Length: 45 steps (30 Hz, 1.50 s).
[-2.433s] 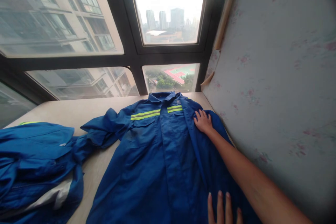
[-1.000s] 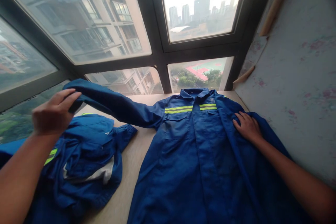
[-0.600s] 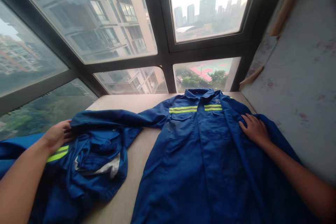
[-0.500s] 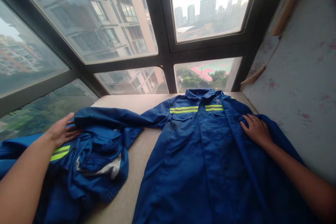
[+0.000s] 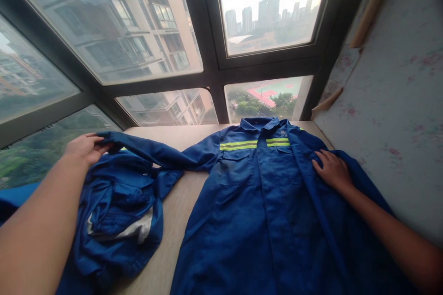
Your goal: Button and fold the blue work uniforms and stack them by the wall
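**Blue work jacket spread on a window-side surface, one sleeve held out**

At the left edge of the pale wooden surface [image 5: 180, 212] lies a crumpled heap of blue work clothing [image 5: 114, 212] with a grey-white strip showing in its folds. Above the heap, the left hand [image 5: 85, 147] grips the cuff end of the long blue sleeve [image 5: 155, 152], fingers [image 5: 100, 146] closed on the cloth; the sleeve runs from the hand across the heap toward the jacket's shoulder. The blue work jacket with yellow-green reflective bands [image 5: 249, 212] lies front-up, collar toward the far edge by the dark-framed window [image 5: 207, 69], and covers the right half of the surface. The right hand [image 5: 330, 170] rests flat on the jacket's other side near the chest, fingers spread and pressing the cloth, grasping nothing. Beyond it, the jacket's edge touches the pale floral-patterned wall [image 5: 391, 101].
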{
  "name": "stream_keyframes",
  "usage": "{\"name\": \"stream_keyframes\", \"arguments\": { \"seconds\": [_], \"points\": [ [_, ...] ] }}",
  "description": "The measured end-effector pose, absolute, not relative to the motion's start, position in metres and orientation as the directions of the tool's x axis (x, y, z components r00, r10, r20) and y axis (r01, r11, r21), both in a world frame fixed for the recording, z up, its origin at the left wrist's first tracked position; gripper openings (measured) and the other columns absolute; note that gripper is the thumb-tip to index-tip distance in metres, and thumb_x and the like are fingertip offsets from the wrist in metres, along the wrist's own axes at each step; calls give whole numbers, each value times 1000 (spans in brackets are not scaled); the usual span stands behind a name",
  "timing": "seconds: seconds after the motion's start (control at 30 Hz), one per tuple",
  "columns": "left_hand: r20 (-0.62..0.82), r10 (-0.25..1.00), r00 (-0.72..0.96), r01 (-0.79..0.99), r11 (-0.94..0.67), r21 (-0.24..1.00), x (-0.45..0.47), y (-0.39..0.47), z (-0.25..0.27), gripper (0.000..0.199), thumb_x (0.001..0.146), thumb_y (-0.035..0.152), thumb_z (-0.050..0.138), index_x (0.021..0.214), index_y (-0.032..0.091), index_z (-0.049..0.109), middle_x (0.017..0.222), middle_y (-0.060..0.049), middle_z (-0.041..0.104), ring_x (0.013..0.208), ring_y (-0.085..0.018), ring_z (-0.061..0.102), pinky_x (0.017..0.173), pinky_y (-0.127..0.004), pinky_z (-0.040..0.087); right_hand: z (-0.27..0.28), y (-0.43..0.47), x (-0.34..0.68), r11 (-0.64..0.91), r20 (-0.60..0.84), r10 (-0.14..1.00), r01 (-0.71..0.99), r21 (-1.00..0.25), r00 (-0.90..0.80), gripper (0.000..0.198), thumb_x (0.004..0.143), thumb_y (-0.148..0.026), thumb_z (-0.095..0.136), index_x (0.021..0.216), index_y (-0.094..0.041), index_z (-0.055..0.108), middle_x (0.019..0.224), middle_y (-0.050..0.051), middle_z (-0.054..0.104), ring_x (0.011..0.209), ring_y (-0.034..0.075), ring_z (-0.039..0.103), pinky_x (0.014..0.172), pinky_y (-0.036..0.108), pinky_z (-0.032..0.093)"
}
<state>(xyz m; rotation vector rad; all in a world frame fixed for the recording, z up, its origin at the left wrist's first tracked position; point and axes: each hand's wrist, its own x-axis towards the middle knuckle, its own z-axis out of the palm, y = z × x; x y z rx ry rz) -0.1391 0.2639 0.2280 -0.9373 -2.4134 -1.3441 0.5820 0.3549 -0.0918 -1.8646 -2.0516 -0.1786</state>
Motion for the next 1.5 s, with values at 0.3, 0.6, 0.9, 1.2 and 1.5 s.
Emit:
{"name": "stream_keyframes", "arguments": {
  "seconds": [0.3, 0.6, 0.9, 1.2, 1.5],
  "points": [
    [691, 690, -218, 393, -586, 709, 47, 218, 303, 15, 78, 7, 67, 82, 16, 56, 88, 3, 70, 84, -10, 67, 84, -29, 57, -92, 356, 582, 125, 361, 930, 982, -142, -66, 50, 93, -44, 36, 128, -15, 57, 137, 15, 54, 127, 28, 47, 105, 45, 35],
    [-71, 607, 792, 515, -600, 612, 176, 95, 167, 33, 86, 6, 48, 107, 26, 64, 114, -1, 71, 109, -17, 64, 98, -28, 47, -89, 356, 581, 107, 320, 946, 982, -158, -52, 50, 92, -42, 37, 130, -15, 56, 140, 15, 52, 129, 29, 45, 105, 47, 35],
    [-143, 946, -289, 681, 309, 664, 66, 144, 27, 31, 74, 27, 63, 103, 16, 68, 106, -13, 70, 97, -28, 67, 88, -38, 51, -5, 308, 472, 235, 272, 958, 802, -550, -94, 42, 92, -39, 39, 119, -16, 60, 110, 13, 69, 96, 24, 65, 86, 34, 49],
    [-418, 883, -215, 77, 441, 894, 91, 221, 9, 31, 74, 34, 67, 96, 13, 68, 79, -12, 75, 81, -30, 71, 75, -43, 58, 33, 181, 334, 371, -256, 841, 853, -369, -476, 85, 81, -38, 60, 154, -18, 22, 125, 19, 59, 106, 35, 62, 83, 43, 47],
    [-471, 881, -33, -241, 451, 860, 88, 223, 11, 30, 91, 37, 52, 109, 16, 65, 92, -7, 74, 97, -24, 69, 86, -36, 57, 20, 139, 378, 67, -276, 842, 599, -798, -463, 88, 77, -22, 58, 155, -19, 17, 145, 15, 46, 128, 30, 49, 103, 41, 40]
  ]
}}
